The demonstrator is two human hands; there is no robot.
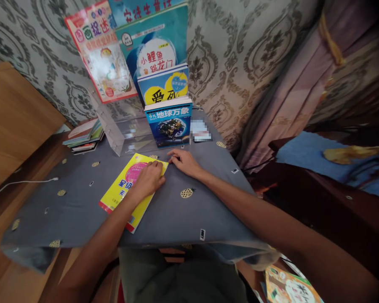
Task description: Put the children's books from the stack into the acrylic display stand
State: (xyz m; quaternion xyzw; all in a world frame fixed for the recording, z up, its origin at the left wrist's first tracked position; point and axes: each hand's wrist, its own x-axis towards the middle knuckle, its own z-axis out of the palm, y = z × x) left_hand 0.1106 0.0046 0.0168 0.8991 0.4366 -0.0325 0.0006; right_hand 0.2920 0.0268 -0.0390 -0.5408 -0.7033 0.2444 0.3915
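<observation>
A yellow book (116, 188) with a pink circle and a red lower edge lies at a slant on the cloth-covered table. My left hand (149, 179) rests on its cover near the upper right, palm down with the fingers lightly bent, gripping nothing visible. Just beyond the book's upper right corner, my right hand (185, 162) lies on the cloth. Its fingers are loosely bent, the tips at or touching that corner; no object shows in them. A clear plastic book rack (109, 122) stands behind, holding a blue book with a globe (172, 128) in front.
More upright books, including a teal one (151, 42) and a red-edged one (104, 63), fill the rack. A book stack (85, 134) lies at the left. A white cable (25, 182) crosses the left side. Blue cloth (306, 153) covers furniture at the right; an orange book (290, 286) lies below.
</observation>
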